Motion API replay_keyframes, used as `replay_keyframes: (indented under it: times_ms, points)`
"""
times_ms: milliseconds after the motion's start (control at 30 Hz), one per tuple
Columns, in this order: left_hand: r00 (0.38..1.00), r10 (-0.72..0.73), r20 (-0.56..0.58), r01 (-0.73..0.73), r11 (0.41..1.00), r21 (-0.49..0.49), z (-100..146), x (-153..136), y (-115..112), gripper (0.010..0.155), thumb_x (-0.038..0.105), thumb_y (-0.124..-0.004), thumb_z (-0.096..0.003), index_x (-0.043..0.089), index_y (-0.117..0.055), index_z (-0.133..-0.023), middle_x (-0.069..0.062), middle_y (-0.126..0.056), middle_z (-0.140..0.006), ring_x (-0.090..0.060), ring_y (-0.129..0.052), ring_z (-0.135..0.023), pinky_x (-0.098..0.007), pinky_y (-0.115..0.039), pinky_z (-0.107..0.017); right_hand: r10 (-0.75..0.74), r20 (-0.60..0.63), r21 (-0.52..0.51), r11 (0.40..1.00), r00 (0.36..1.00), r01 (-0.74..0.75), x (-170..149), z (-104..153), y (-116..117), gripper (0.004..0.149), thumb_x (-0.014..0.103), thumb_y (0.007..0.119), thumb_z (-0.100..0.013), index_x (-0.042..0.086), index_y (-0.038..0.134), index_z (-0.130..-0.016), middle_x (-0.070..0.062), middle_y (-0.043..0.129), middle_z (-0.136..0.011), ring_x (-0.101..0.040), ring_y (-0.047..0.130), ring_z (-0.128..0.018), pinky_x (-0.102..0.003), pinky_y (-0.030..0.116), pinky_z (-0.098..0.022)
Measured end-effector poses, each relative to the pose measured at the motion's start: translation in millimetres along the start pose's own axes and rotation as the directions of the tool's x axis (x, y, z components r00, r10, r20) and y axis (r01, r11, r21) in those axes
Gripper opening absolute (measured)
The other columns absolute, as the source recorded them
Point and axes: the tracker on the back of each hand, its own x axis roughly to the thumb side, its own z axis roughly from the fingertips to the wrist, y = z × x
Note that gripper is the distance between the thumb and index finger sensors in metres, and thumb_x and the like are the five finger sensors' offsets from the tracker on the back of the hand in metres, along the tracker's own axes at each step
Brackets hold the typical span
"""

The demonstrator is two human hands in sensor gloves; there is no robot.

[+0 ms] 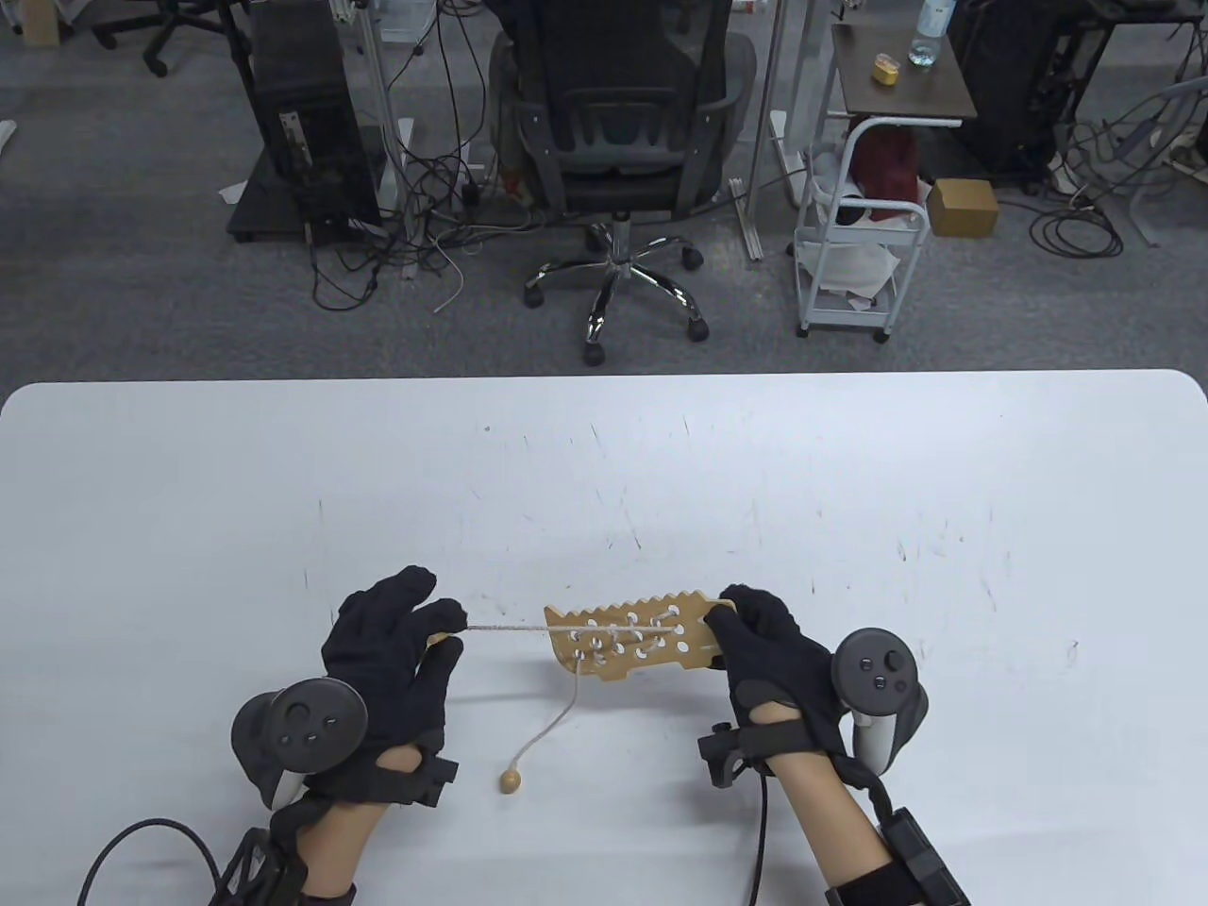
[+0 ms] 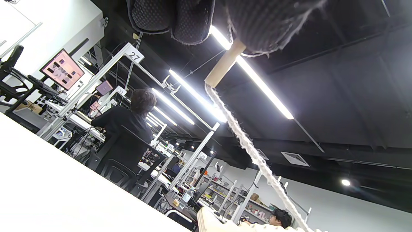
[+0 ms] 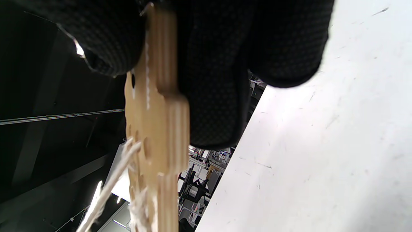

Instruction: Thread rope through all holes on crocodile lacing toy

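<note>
The right hand (image 1: pixel 769 651) grips the wooden crocodile (image 1: pixel 632 637) by one end, thumb on top and fingers underneath, holding it up off the table (image 1: pixel 604 472) between the two hands. The left hand (image 1: pixel 392 651) pinches the wooden needle (image 2: pixel 225 64) at the rope's (image 1: pixel 505 628) lead end, and the rope runs taut from those fingertips across to the board. Several holes already carry lacing; others nearer the right hand look unlaced, so I judge the job partly done. The rope's other end hangs from the board's left edge below the hands, ending in a bead (image 1: pixel 511 780) that rests on the table between the wrists. The step in hand looks like drawing slack through the last hole. To do it well, I would pull straight along the rope's line rather than across the board's edge, keep the right grip firm so the board does not twist, stop once the lacing lies snug, then turn the needle back toward the nearest unlaced hole.
</note>
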Motion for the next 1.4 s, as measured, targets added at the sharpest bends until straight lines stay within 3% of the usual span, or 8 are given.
replay_keyframes:
  times_ms: [333, 567, 767, 933, 1400]
  points:
    - [1.0, 0.018, -0.008, -0.018, 1.0, 0.016, 0, -2, 2, 0.048, 0.039, -0.078, -0.0424, 0.038, -0.072, -0.09, -0.006, -0.066, -0.109, -0.035, -0.067, -0.101, -0.061, -0.04, -0.079, 0.001, 0.005, -0.004, 1.0, 1.0, -0.001, 0, 0, 0, 0.045, 0.04, 0.085, -0.045, 0.015, 0.079, -0.082, -0.003, 0.105, -0.063, -0.02, 0.113, -0.042, -0.039, 0.087, -0.038]
    - [0.994, 0.107, -0.008, -0.107, 0.994, 0.009, 0, 0, -2, 0.049, 0.038, -0.078, -0.0418, 0.033, -0.072, -0.09, 0.002, -0.096, -0.083, -0.025, -0.1, -0.075, -0.057, -0.063, -0.074, -0.019, 0.005, -0.002, 1.0, 1.0, 0.019, 0, 0, 0, 0.045, 0.04, 0.084, -0.045, 0.015, 0.079, -0.082, -0.003, 0.105, -0.063, -0.02, 0.113, -0.041, -0.038, 0.088, -0.037]
    - [0.993, 0.116, 0.018, -0.115, 0.993, -0.032, 0, 4, -6, 0.058, 0.037, -0.078, -0.0415, 0.029, -0.068, -0.098, 0.005, -0.097, -0.073, -0.023, -0.099, -0.063, -0.055, -0.064, -0.073, -0.016, 0.024, 0.015, 1.0, 1.0, 0.015, 2, 1, 4, 0.045, 0.04, 0.084, -0.045, 0.015, 0.079, -0.082, -0.003, 0.105, -0.063, -0.02, 0.113, -0.041, -0.038, 0.088, -0.037]
    - [0.993, 0.113, 0.043, -0.111, 0.992, -0.062, 0, 8, -9, 0.063, 0.041, -0.084, -0.041, 0.032, -0.065, -0.101, 0.005, -0.101, -0.066, -0.022, -0.101, -0.055, -0.053, -0.068, -0.07, -0.016, 0.023, 0.017, 1.0, 1.0, 0.016, 2, 2, 5, 0.045, 0.04, 0.084, -0.045, 0.015, 0.079, -0.082, -0.003, 0.105, -0.062, -0.02, 0.113, -0.041, -0.038, 0.089, -0.036]
    - [0.983, 0.098, 0.155, -0.067, 0.978, -0.198, 7, 28, -36, 0.046, 0.048, -0.092, -0.0379, 0.031, -0.091, -0.08, 0.007, -0.11, -0.05, -0.019, -0.108, -0.041, -0.049, -0.078, -0.064, 0.004, 0.098, 0.061, 0.998, 0.995, -0.01, 19, 18, 19, 0.045, 0.041, 0.084, -0.046, 0.015, 0.08, -0.082, -0.002, 0.106, -0.061, -0.018, 0.115, -0.038, -0.036, 0.092, -0.033]
